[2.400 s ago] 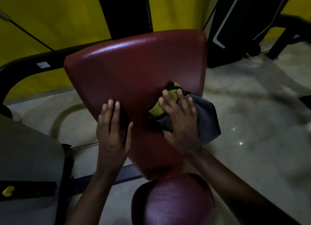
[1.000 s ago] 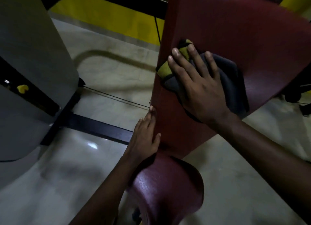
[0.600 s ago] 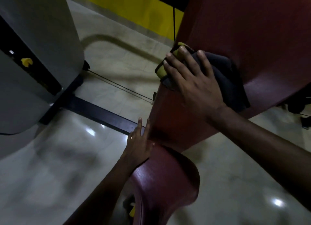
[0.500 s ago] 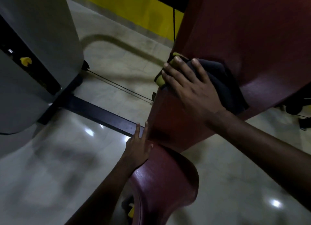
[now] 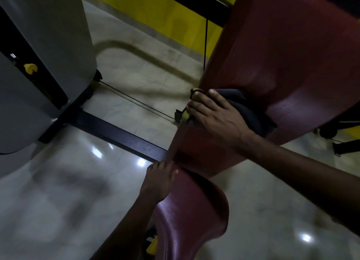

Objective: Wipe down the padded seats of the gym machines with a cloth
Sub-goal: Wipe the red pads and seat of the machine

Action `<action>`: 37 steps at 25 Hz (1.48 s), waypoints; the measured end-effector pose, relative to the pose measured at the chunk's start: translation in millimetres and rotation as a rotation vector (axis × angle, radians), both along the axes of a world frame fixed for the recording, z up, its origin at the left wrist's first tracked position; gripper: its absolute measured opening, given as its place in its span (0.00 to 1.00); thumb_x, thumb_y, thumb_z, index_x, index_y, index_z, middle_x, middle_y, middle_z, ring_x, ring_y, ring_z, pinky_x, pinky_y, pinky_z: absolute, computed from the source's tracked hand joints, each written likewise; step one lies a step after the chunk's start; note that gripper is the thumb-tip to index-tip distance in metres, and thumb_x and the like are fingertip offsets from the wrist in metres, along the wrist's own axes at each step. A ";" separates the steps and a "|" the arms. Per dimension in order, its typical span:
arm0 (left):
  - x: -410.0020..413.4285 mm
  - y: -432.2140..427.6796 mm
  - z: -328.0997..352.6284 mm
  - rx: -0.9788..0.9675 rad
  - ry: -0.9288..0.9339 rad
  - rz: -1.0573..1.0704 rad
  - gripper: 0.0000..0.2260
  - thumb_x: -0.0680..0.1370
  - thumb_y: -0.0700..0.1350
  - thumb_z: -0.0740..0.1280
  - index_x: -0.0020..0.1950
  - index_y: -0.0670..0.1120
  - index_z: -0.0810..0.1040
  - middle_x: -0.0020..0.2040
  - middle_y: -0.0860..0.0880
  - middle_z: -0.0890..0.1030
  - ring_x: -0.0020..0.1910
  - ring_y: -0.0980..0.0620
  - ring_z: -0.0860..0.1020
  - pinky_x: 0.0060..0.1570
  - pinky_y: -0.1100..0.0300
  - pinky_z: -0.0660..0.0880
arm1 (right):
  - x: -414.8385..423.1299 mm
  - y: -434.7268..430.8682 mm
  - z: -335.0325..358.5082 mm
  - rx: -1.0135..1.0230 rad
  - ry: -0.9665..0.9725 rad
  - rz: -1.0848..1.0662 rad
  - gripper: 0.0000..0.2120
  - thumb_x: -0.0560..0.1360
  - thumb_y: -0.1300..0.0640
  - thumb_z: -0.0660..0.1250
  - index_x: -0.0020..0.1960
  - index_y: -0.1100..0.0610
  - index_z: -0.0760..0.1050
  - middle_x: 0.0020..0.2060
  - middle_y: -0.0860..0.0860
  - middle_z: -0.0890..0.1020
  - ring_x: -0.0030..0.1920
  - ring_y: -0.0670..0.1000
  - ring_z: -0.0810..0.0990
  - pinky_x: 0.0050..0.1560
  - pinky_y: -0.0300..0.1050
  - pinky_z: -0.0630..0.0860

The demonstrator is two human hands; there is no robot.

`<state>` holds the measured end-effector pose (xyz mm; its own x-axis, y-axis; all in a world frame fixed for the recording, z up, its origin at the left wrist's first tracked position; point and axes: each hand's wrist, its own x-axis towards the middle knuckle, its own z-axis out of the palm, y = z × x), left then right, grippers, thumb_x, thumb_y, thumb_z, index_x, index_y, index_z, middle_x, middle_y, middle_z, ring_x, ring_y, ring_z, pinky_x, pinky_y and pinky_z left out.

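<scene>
L to R: grey weight-stack cover (image 5: 48, 45) w/ yellow selector pin (image 5: 30, 68); black floor bar (image 5: 116, 135) and cable (image 5: 136, 102) run toward the machine. L hand (image 5: 159, 180) rests at lower L edge of back pad (image 5: 282, 55), where it meets seat pad (image 5: 191, 217); fingers extended, holding nothing, prob. bracing. R hand (image 5: 216, 117) lies flat w/ fingers spread, not clamped, pressing cloth (image 5: 251, 113) (dark, yellow trim) against L edge of back pad, approx. mid-height. Step in hand, as judged: wiping back pad edge. Procedure: apply even palm pressure; overlap strokes; wrap cloth round the edge roll, not just the face; work down to the seam btwn pads, where grime likely collects; refold cloth to a clean face before starting on seat pad. Caution: cable sits just beside pad edge; keep fingertips and cloth trim clear of it
</scene>
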<state>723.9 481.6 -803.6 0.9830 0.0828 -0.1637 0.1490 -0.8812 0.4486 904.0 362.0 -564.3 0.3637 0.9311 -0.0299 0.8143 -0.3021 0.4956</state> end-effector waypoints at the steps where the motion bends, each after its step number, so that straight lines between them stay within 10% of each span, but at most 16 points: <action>1: -0.2 -0.3 0.9 0.011 -0.004 0.001 0.23 0.83 0.61 0.46 0.65 0.52 0.74 0.58 0.50 0.80 0.56 0.48 0.78 0.57 0.50 0.74 | 1.8 0.0 7.1 0.004 -0.009 -0.030 0.31 0.75 0.52 0.58 0.77 0.58 0.69 0.75 0.53 0.72 0.79 0.57 0.63 0.80 0.57 0.47; 37: -16.6 -0.4 -0.1 -0.024 -0.001 0.181 0.26 0.83 0.58 0.48 0.72 0.45 0.72 0.65 0.45 0.78 0.65 0.46 0.75 0.64 0.51 0.73 | -26.0 30.1 -113.5 -0.431 0.138 -0.049 0.23 0.78 0.56 0.52 0.59 0.65 0.81 0.62 0.63 0.81 0.68 0.67 0.76 0.75 0.64 0.54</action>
